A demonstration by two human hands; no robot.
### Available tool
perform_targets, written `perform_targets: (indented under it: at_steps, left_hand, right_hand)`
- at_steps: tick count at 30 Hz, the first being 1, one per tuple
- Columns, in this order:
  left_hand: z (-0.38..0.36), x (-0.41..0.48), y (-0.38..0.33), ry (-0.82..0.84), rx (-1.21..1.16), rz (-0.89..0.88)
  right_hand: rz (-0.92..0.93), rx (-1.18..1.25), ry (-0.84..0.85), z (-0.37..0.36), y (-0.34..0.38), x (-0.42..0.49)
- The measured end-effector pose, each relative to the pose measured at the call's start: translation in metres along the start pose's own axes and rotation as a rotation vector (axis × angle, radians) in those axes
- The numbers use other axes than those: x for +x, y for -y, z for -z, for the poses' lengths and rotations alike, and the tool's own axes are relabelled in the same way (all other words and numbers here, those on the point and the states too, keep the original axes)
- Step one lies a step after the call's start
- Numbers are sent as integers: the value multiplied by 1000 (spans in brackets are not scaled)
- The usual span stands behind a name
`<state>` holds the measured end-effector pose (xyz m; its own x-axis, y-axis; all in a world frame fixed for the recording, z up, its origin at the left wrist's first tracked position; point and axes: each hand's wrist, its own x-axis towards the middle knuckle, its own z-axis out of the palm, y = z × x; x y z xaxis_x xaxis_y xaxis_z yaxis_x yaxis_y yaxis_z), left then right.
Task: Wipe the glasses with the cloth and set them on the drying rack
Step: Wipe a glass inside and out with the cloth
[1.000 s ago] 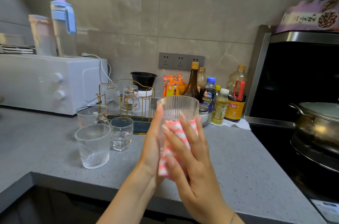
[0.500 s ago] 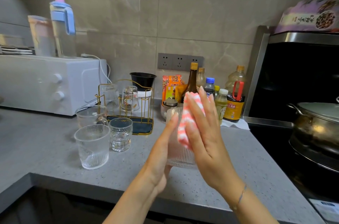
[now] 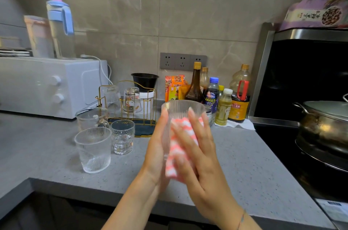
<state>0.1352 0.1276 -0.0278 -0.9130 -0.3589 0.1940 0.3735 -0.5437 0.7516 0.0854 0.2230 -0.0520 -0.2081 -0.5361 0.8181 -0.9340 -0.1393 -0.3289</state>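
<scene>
I hold a ribbed clear glass [image 3: 180, 111] upright above the counter between both palms. My left hand [image 3: 156, 150] lies flat along its left side with straight fingers. My right hand [image 3: 195, 154] presses a pink-and-white cloth [image 3: 180, 139] against its right side, fingers straight. The gold wire drying rack [image 3: 130, 109] stands behind, with two glasses [image 3: 122, 100] upside down on it. Three more glasses wait on the counter to the left: a ribbed tumbler [image 3: 94, 150], a small printed glass [image 3: 122, 135] and a handled mug [image 3: 92, 118].
A white oven [image 3: 47, 84] with jugs on top fills the back left. Sauce and oil bottles [image 3: 216, 96] crowd the wall behind the held glass. A black stove with a steel pot [image 3: 323, 128] lies to the right. The grey counter [image 3: 244, 164] drops off at its front edge.
The glass has come back upright with its rim high, after being tipped low half a second ago. My right hand and the cloth slid from the glass's top down to its lower side.
</scene>
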Motion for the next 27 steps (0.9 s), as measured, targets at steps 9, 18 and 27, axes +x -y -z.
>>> perform_targets:
  at_steps: [9, 18, 27]
  left_hand:
    - [1, -8, 16, -61, 191, -31]
    - [1, -3, 11, -67, -14, 38]
    - [5, 1, 11, -26, -49, 68]
  right_hand:
    - [-123, 26, -47, 21, -13, 34]
    - [-48, 81, 59, 3, -3, -5]
    - [-42, 14, 54, 3, -1, -9]
